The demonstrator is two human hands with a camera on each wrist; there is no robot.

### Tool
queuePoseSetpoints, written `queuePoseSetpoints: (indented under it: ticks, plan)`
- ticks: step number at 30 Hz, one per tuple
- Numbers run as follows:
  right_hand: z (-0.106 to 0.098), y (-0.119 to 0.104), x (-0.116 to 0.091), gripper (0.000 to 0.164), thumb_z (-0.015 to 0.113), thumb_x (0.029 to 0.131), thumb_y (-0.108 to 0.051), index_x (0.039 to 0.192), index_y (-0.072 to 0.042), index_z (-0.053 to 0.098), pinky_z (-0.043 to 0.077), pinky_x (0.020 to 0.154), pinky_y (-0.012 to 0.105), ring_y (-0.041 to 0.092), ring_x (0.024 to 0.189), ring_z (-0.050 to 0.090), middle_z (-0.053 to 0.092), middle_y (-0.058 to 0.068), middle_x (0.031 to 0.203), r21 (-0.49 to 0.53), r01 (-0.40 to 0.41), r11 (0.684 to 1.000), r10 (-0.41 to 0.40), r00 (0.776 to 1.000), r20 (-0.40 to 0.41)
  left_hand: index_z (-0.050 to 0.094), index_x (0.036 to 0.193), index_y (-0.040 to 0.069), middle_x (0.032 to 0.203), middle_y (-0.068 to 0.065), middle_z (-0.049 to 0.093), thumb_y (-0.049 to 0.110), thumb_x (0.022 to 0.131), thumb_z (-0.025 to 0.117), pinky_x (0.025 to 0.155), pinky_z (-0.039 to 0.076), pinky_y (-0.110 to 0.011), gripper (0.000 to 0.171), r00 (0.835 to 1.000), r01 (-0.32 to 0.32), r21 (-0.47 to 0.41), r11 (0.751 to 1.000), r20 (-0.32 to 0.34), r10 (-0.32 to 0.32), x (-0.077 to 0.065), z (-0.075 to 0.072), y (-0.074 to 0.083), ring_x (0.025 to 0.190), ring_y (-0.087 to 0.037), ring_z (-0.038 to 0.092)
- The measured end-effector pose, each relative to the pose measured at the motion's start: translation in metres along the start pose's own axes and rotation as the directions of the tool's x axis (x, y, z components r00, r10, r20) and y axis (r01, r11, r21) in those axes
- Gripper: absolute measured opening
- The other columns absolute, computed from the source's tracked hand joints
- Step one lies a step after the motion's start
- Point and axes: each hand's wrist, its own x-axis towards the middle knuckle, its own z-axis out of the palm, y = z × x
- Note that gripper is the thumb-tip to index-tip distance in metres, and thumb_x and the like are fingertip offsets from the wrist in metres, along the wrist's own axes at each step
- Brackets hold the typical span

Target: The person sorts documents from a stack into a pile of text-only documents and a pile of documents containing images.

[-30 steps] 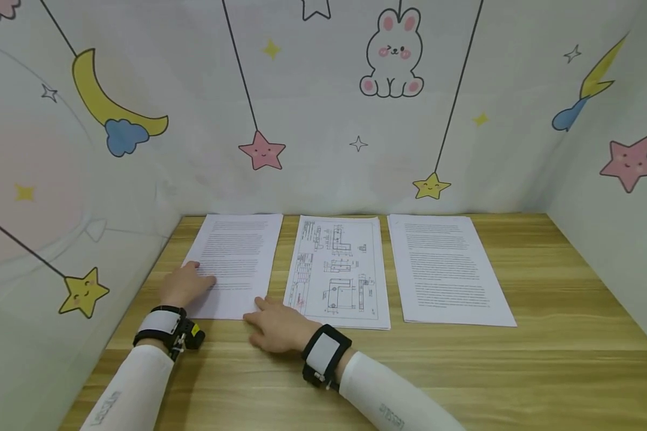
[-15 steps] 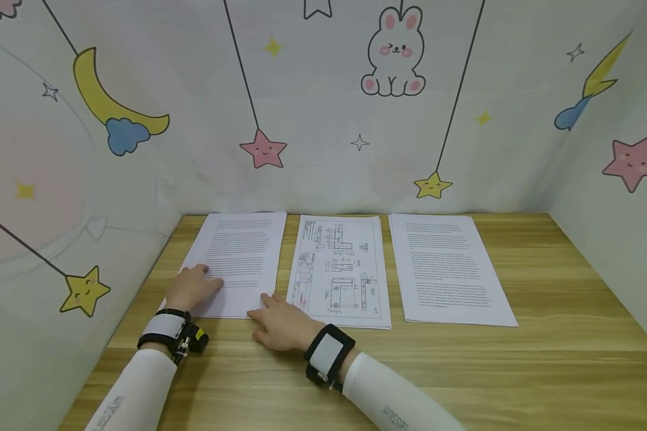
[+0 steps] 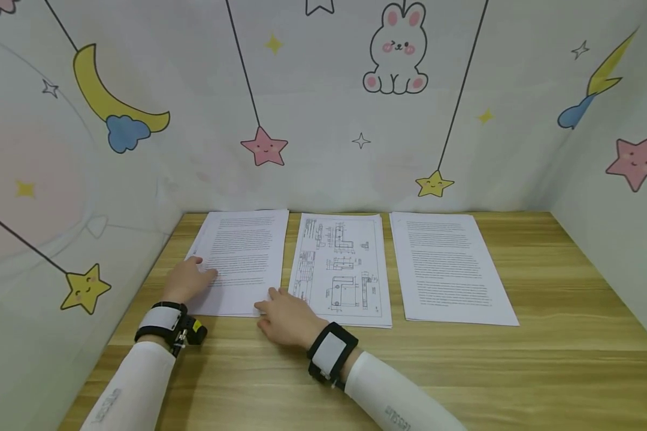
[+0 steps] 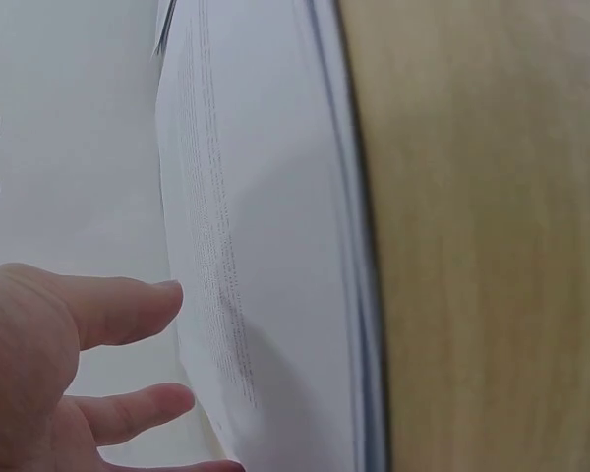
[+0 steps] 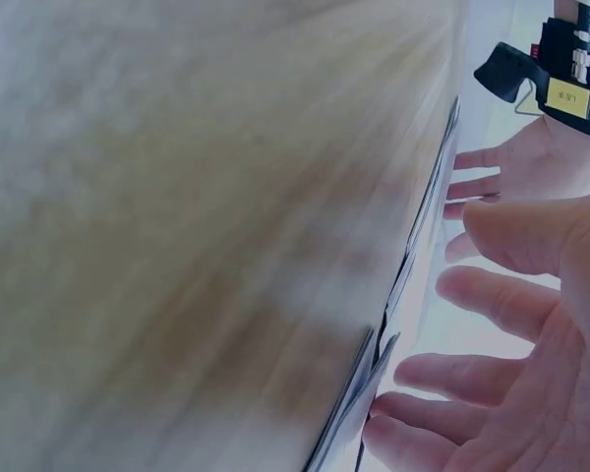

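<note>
1. Right now I have both hands at the left stack (image 3: pixel 242 254) of printed pages, which lies by the tabletop's (image 3: pixel 463 377) far-left corner, top end near the far edge.
2. Left hand (image 3: pixel 187 280): over the stack's left side, fingers apart, nothing pinched that I can see. Contact pressure: can't tell.
3. Right hand (image 3: pixel 290 318): at the stack's near-right corner, fingers spread apart, not clamped on anything. It also covers the near-left corner of the middle stack (image 3: pixel 350 293), so I can't tell exactly what the fingertips touch.
4. Sheets aren't quite flush: an under-sheet peeks out along the left edge, and layers show slightly parted at the near edge in the left wrist view.
5. Step in hand looks to me like straightening these pages. To do it well, I'd bear lightly with flat fingers, left side against right corner, so the top sheet doesn't slide off the ones below.
6. I'd keep the right fingers off the middle stack, since a drag could skew that drawing.
7. Right stack (image 3: pixel 450 269): along the far edge, right of centre, well apart from both hands. I'd leave it be.
</note>
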Motion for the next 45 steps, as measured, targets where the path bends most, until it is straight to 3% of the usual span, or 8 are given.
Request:
queuePoseSetpoints:
  ticks: [4, 7, 16, 23, 29, 34, 39, 45]
  plan:
    - [0.000, 0.003, 0.000, 0.037, 0.059, 0.097, -0.032, 0.131, -0.019, 0.066, 0.055, 0.074, 0.030, 0.019, 0.102, 0.063, 0.067, 0.006, 0.116, -0.021, 0.038, 0.999, -0.038, 0.999, 0.009, 0.039, 0.141, -0.015, 0.140, -0.041, 0.044, 0.032, 0.095, 0.050, 0.093, 0.048, -0.055, 0.066, 1.000, 0.020, -0.021, 1.000, 0.018, -0.019, 0.007, -0.004, 0.000, 0.119, -0.051, 0.053]
    - [0.000, 0.004, 0.000, 0.037, 0.060, 0.096, -0.031, 0.130, -0.019, 0.066, 0.052, 0.070, 0.028, 0.017, 0.095, 0.061, 0.068, 0.004, 0.109, -0.042, 0.062, 0.997, -0.062, 0.998, 0.010, 0.035, 0.143, -0.015, 0.144, -0.040, 0.040, 0.032, 0.097, 0.048, 0.100, 0.044, -0.057, 0.068, 0.999, 0.044, -0.065, 0.997, 0.031, -0.042, 0.011, -0.006, -0.002, 0.126, -0.051, 0.048]
    - [-0.001, 0.006, 0.001, 0.036, 0.059, 0.096, -0.029, 0.130, -0.018, 0.067, 0.055, 0.076, 0.030, 0.019, 0.102, 0.065, 0.070, 0.004, 0.113, -0.034, 0.080, 0.996, -0.079, 0.997, 0.012, 0.018, 0.150, -0.016, 0.152, -0.040, 0.027, 0.034, 0.098, 0.048, 0.113, 0.032, -0.059, 0.078, 0.988, 0.150, -0.244, 0.958, 0.074, -0.136, 0.014, -0.012, -0.012, 0.137, -0.052, 0.034]
    - [0.001, 0.008, 0.001, 0.038, 0.058, 0.097, -0.031, 0.132, -0.019, 0.066, 0.056, 0.087, 0.033, 0.021, 0.117, 0.064, 0.068, 0.005, 0.124, -0.009, 0.047, 0.999, -0.046, 0.999, 0.027, 0.023, 0.148, -0.017, 0.143, -0.039, 0.039, 0.027, 0.099, 0.044, 0.096, 0.045, -0.052, 0.069, 0.987, 0.137, -0.270, 0.953, 0.124, -0.106, 0.014, -0.014, -0.024, 0.117, -0.044, 0.049]
    - [-0.003, 0.016, 0.001, 0.041, 0.056, 0.099, -0.033, 0.137, -0.018, 0.061, 0.044, 0.111, 0.032, 0.018, 0.137, 0.053, 0.059, 0.004, 0.143, 0.151, 0.001, 0.989, -0.011, 0.998, 0.064, 0.018, 0.151, -0.013, 0.150, -0.038, 0.033, 0.021, 0.101, 0.033, 0.105, 0.037, -0.057, 0.062, 0.991, 0.087, -0.326, 0.941, 0.121, -0.050, 0.013, -0.020, -0.030, 0.126, -0.045, 0.043]
    - [-0.010, 0.027, -0.001, 0.042, 0.056, 0.099, -0.034, 0.138, -0.019, 0.060, 0.049, 0.092, 0.022, 0.007, 0.101, 0.062, 0.068, -0.003, 0.130, 0.272, -0.017, 0.962, -0.006, 0.997, 0.082, 0.012, 0.154, -0.010, 0.155, -0.037, 0.025, 0.025, 0.103, 0.031, 0.112, 0.032, -0.059, 0.064, 0.993, 0.091, -0.398, 0.913, 0.103, -0.055, 0.008, -0.026, -0.022, 0.136, -0.047, 0.037]
    - [-0.018, 0.040, -0.003, 0.042, 0.056, 0.100, -0.031, 0.139, -0.016, 0.058, 0.039, 0.058, 0.019, 0.005, 0.054, 0.044, 0.069, 0.001, 0.085, 0.347, -0.038, 0.937, 0.024, 0.999, 0.047, 0.014, 0.156, -0.005, 0.153, -0.034, 0.034, 0.027, 0.104, 0.030, 0.102, 0.041, -0.054, 0.063, 0.994, 0.111, -0.464, 0.879, 0.070, -0.089, 0.004, -0.028, -0.011, 0.127, -0.042, 0.046]
    - [-0.032, 0.055, -0.008, 0.044, 0.052, 0.101, -0.029, 0.142, -0.013, 0.055, 0.035, 0.052, 0.023, 0.007, 0.043, 0.029, 0.068, 0.007, 0.086, 0.425, -0.044, 0.904, 0.070, 0.996, -0.046, 0.021, 0.155, -0.004, 0.147, -0.031, 0.042, 0.028, 0.105, 0.030, 0.095, 0.046, -0.050, 0.060, 0.995, 0.098, -0.484, 0.869, 0.044, -0.087, 0.000, -0.032, -0.004, 0.119, -0.038, 0.051]
